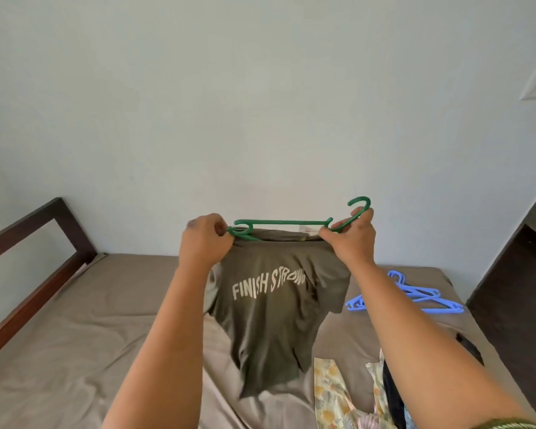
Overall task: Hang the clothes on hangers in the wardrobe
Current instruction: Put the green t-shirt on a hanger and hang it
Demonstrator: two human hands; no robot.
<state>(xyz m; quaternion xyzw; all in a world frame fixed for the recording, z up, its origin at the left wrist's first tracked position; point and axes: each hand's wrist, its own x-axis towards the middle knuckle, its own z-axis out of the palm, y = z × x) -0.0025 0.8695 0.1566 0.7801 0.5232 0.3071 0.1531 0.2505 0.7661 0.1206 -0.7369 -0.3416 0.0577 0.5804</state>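
An olive T-shirt (270, 320) printed "FINISH STRONG" hangs in the air above the bed, held up at its shoulders. A green plastic hanger (283, 223) lies level along the shirt's neckline, its hook sticking up at the right. My left hand (205, 239) pinches the shirt's left shoulder together with the hanger's left end. My right hand (351, 236) grips the right shoulder and the hanger near its hook. The wardrobe is not in view.
The bed (75, 351) has a brown sheet and a dark wooden frame (34, 243) at the left. Blue hangers (415, 297) lie on its far right. Floral and dark clothes (353, 394) are piled at the lower right. A pale wall stands behind.
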